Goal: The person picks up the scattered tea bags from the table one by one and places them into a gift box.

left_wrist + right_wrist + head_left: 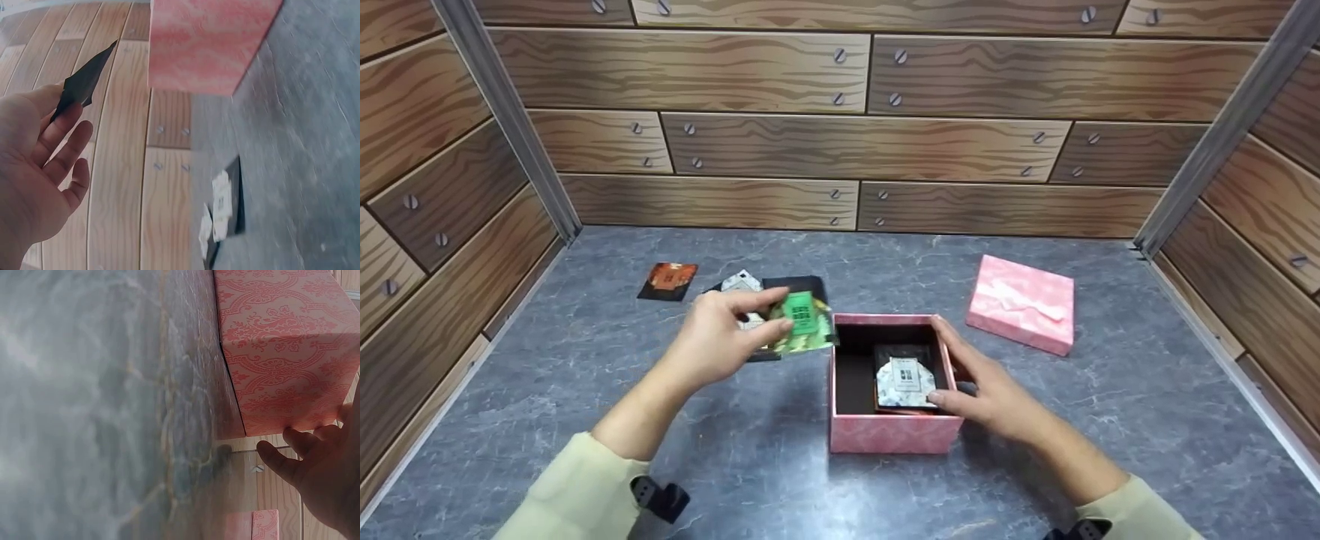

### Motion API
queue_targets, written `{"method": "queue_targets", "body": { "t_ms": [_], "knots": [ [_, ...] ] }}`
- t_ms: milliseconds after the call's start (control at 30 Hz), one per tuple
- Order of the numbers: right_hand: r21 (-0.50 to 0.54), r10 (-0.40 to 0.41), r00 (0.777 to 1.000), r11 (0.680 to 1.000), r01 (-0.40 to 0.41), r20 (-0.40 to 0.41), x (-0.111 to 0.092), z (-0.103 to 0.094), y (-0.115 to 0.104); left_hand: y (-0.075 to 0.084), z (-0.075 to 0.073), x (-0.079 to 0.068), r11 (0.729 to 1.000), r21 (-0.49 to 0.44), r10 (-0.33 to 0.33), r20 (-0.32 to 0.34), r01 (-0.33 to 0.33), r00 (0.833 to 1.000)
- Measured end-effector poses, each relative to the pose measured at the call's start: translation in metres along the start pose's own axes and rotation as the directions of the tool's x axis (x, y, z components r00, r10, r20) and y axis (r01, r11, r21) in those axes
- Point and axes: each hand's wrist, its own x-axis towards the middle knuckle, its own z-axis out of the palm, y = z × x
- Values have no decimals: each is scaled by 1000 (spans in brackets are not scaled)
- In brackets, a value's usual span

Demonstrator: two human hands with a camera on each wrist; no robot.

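Note:
In the head view my left hand (pixel 712 337) pinches a green and black flat sachet (pixel 802 319) between thumb and fingers, just left of an uncovered pink gift box (pixel 894 435). The sachet's black back (pixel 81 84) faces the left wrist camera, while the other fingers are loosely bent. My right hand (pixel 997 397) holds the box's right wall, its thumb over the rim and fingers along the outside. Inside the box, a white-patterned black sachet (pixel 905 382) lies at the right, with an orange edge showing beneath it. The right wrist view shows fingertips (pixel 273 455) against the box.
The pink lid (pixel 1024 300) with a bow lies behind and right of the box. An orange and black sachet (pixel 669 279) lies at the back left. White-patterned black sachets (pixel 741 280) lie partly hidden behind my left hand. Wood-patterned walls (pixel 765 146) enclose the grey marbled table (pixel 735 480).

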Motion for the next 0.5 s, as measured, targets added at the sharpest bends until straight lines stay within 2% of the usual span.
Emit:
{"method": "queue_targets", "body": {
  "t_ms": [267,500],
  "knots": [
    [32,-34,999,999,33,7,3,-1,0,18,28,12,998,-41,54,114,-49,992],
    [13,-19,1000,1000,19,4,0,-1,2,19,56,21,996,-13,87,195,-86,977]
  ]
}}
